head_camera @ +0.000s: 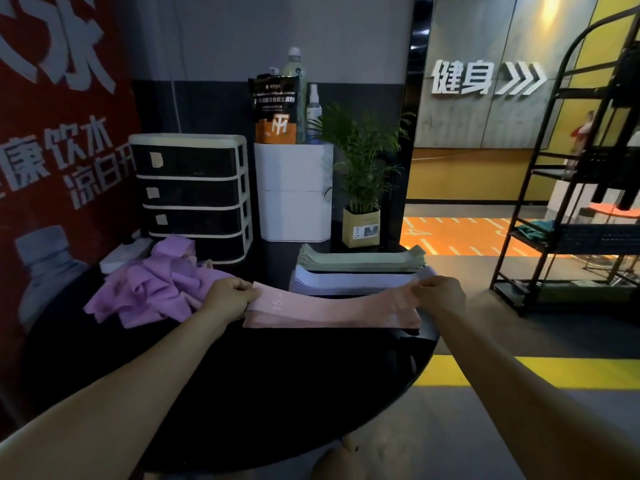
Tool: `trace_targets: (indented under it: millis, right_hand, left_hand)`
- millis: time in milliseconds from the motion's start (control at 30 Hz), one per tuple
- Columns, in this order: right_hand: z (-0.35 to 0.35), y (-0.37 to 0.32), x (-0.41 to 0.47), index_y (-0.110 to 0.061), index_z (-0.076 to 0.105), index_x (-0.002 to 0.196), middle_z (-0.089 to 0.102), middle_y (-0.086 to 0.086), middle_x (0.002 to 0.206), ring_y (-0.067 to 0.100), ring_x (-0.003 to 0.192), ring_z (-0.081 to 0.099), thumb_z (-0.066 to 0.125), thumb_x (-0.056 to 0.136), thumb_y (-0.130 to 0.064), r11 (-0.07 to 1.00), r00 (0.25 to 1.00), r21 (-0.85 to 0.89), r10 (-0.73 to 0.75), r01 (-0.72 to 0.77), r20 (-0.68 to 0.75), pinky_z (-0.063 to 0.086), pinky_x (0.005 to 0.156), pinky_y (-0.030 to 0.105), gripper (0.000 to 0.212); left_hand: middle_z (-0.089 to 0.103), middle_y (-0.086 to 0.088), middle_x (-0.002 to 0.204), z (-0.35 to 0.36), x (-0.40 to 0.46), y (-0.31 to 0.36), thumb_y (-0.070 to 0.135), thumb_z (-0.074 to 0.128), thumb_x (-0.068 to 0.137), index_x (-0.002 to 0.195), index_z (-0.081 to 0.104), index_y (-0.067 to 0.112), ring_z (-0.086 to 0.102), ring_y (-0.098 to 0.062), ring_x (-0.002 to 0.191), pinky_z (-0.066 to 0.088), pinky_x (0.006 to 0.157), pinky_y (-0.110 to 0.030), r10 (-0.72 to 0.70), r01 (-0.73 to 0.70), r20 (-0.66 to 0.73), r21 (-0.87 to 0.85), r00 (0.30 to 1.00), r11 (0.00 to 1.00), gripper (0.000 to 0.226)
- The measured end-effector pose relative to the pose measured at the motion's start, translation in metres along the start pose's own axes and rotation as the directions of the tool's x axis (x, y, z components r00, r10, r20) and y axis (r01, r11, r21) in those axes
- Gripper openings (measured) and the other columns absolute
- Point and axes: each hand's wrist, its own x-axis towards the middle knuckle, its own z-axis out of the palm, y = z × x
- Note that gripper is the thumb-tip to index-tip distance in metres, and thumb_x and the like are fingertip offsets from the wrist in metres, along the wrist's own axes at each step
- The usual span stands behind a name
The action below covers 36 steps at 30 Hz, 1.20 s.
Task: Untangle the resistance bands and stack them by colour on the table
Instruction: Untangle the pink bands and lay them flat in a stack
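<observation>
Hands pinched each end of a pink band point(329, 301), left hand point(230, 297), right hand point(441, 296), stretched over the pink stack point(332, 320) on the black counter point(277, 393), purple tangle point(152, 289) lay just beside.

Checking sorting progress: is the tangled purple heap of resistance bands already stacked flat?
No, the purple resistance bands lie crumpled in a heap beside the left hand.
</observation>
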Motion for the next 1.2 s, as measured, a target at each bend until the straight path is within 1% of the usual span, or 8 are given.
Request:
trace_targets:
  millis: [67, 233, 433, 733, 867, 967, 1067, 1200]
  right_hand:
    - [0.003, 0.002, 0.0, 0.006, 0.069, 0.09, 0.065, 0.028, 0.098, 0.038, 0.094, 0.059, 0.063, 0.087, -0.014, 1.0, 1.0, -0.013, 0.007, -0.007, 0.004, 0.034, 0.068, 0.03, 0.021]
    - [0.013, 0.007, -0.006, 0.002, 0.07, 0.089, 0.067, 0.021, 0.096, 0.032, 0.089, 0.058, 0.061, 0.087, -0.016, 0.994, 1.0, -0.111, -0.023, 0.023, 0.007, 0.033, 0.068, 0.027, 0.02]
    - [0.018, 0.012, -0.008, 0.0, 0.07, 0.089, 0.067, 0.017, 0.097, 0.033, 0.095, 0.057, 0.059, 0.089, -0.016, 0.988, 1.0, -0.157, -0.011, 0.01, -0.006, 0.033, 0.068, 0.027, 0.019]
    - [0.026, 0.023, -0.008, 0.004, 0.068, 0.082, 0.062, 0.016, 0.083, 0.036, 0.09, 0.058, 0.054, 0.087, -0.009, 0.963, 0.997, -0.261, -0.07, 0.062, -0.023, 0.029, 0.056, 0.03, 0.019]
    - [0.035, 0.016, -0.018, -0.004, 0.058, 0.107, 0.05, 0.019, 0.115, 0.037, 0.113, 0.041, 0.054, 0.088, -0.012, 0.908, 0.98, -0.393, -0.184, 0.142, -0.071, 0.034, 0.081, 0.036, 0.021]
    - [0.053, -0.005, -0.038, -0.013, 0.057, 0.117, 0.048, 0.011, 0.122, 0.03, 0.119, 0.036, 0.059, 0.088, -0.019, 0.854, 0.93, -0.374, -0.361, 0.361, 0.073, 0.032, 0.094, 0.036, 0.03]
    - [0.084, -0.022, -0.063, -0.016, 0.059, 0.118, 0.049, 0.004, 0.121, 0.023, 0.117, 0.038, 0.062, 0.087, -0.022, 0.787, 0.809, -0.237, -0.487, 0.57, 0.329, 0.032, 0.096, 0.03, 0.031]
    - [0.114, -0.023, -0.079, -0.021, 0.06, 0.117, 0.049, -0.001, 0.119, 0.02, 0.111, 0.039, 0.064, 0.086, -0.028, 0.748, 0.735, -0.177, -0.528, 0.639, 0.426, 0.034, 0.098, 0.033, 0.033]
  left_hand:
    - [0.063, -0.013, 0.082, 0.0, 0.002, -0.003, 0.014, 0.068, 0.083, 0.072, 0.062, 0.012, 0.059, -0.026, 0.075, 0.052, 0.082, -0.039, 0.035, -0.031, -0.026, 0.145, 0.999, 0.989, 0.012]
    - [0.063, -0.006, 0.089, -0.005, -0.003, -0.009, 0.018, 0.065, 0.085, 0.077, 0.063, 0.01, 0.053, -0.018, 0.081, 0.035, 0.072, -0.023, 0.12, -0.107, -0.012, 0.381, 0.993, 0.919, 0.012]
    - [0.065, -0.006, 0.096, -0.003, -0.006, -0.015, 0.019, 0.067, 0.084, 0.09, 0.067, 0.005, 0.059, -0.023, 0.095, 0.037, 0.079, -0.023, 0.138, -0.116, -0.024, 0.406, 0.99, 0.906, 0.016]
    - [0.065, -0.003, 0.078, 0.0, -0.008, -0.025, 0.024, 0.073, 0.079, 0.079, 0.062, 0.011, 0.058, -0.017, 0.075, 0.036, 0.069, -0.023, 0.167, -0.132, -0.067, 0.368, 0.984, 0.921, 0.017]
    - [0.065, -0.003, 0.077, 0.0, -0.009, -0.031, 0.023, 0.075, 0.077, 0.077, 0.062, 0.013, 0.063, -0.022, 0.08, 0.045, 0.074, -0.027, 0.158, -0.127, -0.071, 0.322, 0.985, 0.938, 0.018]
    - [0.064, -0.002, 0.078, 0.0, -0.009, -0.032, 0.024, 0.076, 0.076, 0.078, 0.061, 0.013, 0.064, -0.024, 0.083, 0.048, 0.079, -0.032, 0.158, -0.129, -0.071, 0.306, 0.985, 0.943, 0.018]
    - [0.064, -0.001, 0.078, 0.001, -0.008, -0.034, 0.025, 0.076, 0.076, 0.078, 0.061, 0.014, 0.064, -0.024, 0.084, 0.048, 0.079, -0.032, 0.169, -0.137, -0.08, 0.309, 0.982, 0.941, 0.019]
    - [0.065, 0.0, 0.078, 0.002, -0.008, -0.039, 0.028, 0.077, 0.075, 0.077, 0.06, 0.016, 0.064, -0.022, 0.084, 0.048, 0.079, -0.03, 0.193, -0.154, -0.107, 0.295, 0.975, 0.943, 0.02]
